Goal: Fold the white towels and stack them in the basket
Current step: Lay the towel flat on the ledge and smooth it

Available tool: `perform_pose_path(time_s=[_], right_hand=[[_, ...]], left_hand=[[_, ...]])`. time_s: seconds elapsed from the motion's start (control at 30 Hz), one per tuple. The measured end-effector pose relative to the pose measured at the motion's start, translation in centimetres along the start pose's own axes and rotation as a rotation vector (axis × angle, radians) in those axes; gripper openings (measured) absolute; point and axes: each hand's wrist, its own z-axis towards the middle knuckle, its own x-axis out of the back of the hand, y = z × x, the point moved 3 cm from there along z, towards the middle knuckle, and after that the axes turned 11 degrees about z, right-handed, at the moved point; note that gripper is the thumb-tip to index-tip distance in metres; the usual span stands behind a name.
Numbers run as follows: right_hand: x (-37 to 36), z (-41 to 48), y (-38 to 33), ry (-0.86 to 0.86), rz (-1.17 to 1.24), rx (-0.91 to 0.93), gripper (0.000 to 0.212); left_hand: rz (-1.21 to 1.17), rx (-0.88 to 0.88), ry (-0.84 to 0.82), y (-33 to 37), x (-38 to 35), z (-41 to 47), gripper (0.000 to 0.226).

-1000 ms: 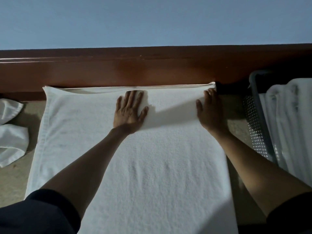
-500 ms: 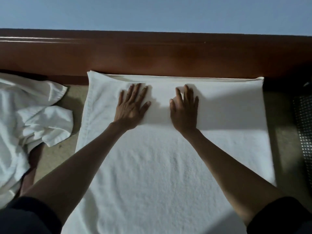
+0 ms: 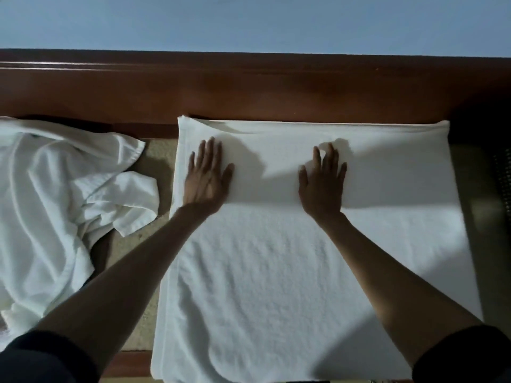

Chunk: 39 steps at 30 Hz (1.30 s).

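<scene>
Below the dark wooden rail (image 3: 249,87), your white towel (image 3: 276,272) lies flat on the beige surface (image 3: 157,161). Your left hand (image 3: 206,178) and right hand (image 3: 322,186) rest palms-down on it, fingers straight, gripping nothing; crumpled towels (image 3: 55,203) are heaped just left.

We see a plain white towel (image 3: 276,272) at centre, a white pile (image 3: 55,203) at nine o'clock, a red-brown rail (image 3: 249,87) under a blue-grey wall (image 3: 249,20) at twelve, a speckled beige top (image 3: 159,153), and black sleeves (image 3: 41,357) at six.
</scene>
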Motion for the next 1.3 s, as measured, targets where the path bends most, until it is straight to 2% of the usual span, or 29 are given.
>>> perform_pose_path(time_s=[0.1,0.17,0.33,0.47,0.6,0.7,0.9,1.03,1.13,1.2,1.3], right_hand=[[-0.9,-4.1,-2.2,-0.016,0.002,0.120,0.057],[-1.4,-6.0,-2.2,-0.038,0.012,0.147,0.056],[-1.5,-6.7,-1.7,-0.043,0.003,0.130,0.058],[-1.7,-8.6,-2.4,0.012,0.034,0.037,0.057],[-1.8,-13.3,-2.5,0.123,0.059,0.052,0.055],[-1.3,-15.8,-1.9,0.151,0.062,0.125,0.054],[-0.2,-17.9,-0.7,0.010,0.047,0.096,0.057],[0.3,-21.7,0.2,0.022,0.063,0.061,0.058],[0.1,-25.8,-0.4,0.068,0.103,-0.020,0.058],[-0.4,-27.9,-1.3,0.011,0.111,-0.049,0.059],[-0.5,-30.7,-1.4,0.058,0.043,0.034,0.059]], left_hand=[[-0.017,-0.145,-0.058,1.5,-1.3,-4.8,0.070],[0.035,-0.189,-0.034,-0.3,-1.3,-5.6,0.070],[0.085,0.013,-0.002,-5.8,-0.5,-3.5,0.069],[0.060,0.045,0.047,-2.8,-0.1,-6.8,0.068],[-0.049,-0.139,-0.003,1.6,-2.4,-16.0,0.067],[0.035,-0.240,-0.003,0.9,-3.6,-19.1,0.068],[0.103,0.001,0.031,-5.6,-2.6,-16.1,0.066],[-0.007,0.190,0.006,-4.0,-2.1,-18.5,0.067],[-0.039,0.096,0.017,-0.3,-2.8,-25.1,0.069],[-0.010,0.002,-0.020,0.8,-4.0,-29.1,0.067],[0.059,0.001,0.005,-0.8,-4.9,-30.6,0.063]])
